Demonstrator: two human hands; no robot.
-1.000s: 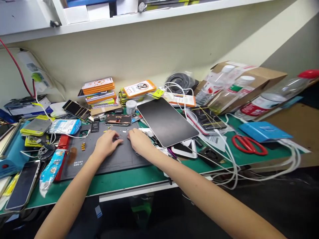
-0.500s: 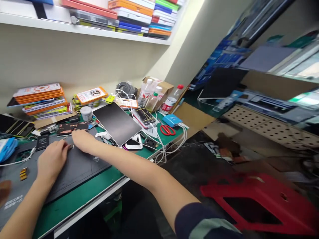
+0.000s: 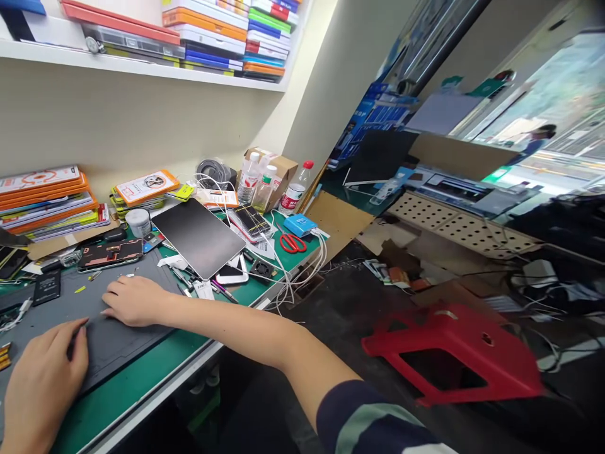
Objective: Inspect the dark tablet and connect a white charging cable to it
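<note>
My left hand rests at the lower left over the grey mat, its thumb and fingers curved with a gap between them and nothing seen in it. To its right, my right hand lies on the same mat, fingers bent and thumb apart, with no object visible in it. Behind my right hand sits an opened phone with a black and copper-coloured inside. A black battery lies left of that phone. Small yellow pieces are on the mat near my right fingertips.
A dark tablet panel leans over tools and a white phone. Bottles, red scissors and a blue box with white cables stand at the right end. A red stool is on the floor.
Both hands have drawn back from the opened phone toward the table's front edge and moved apart. The camera view has turned to the right.
</note>
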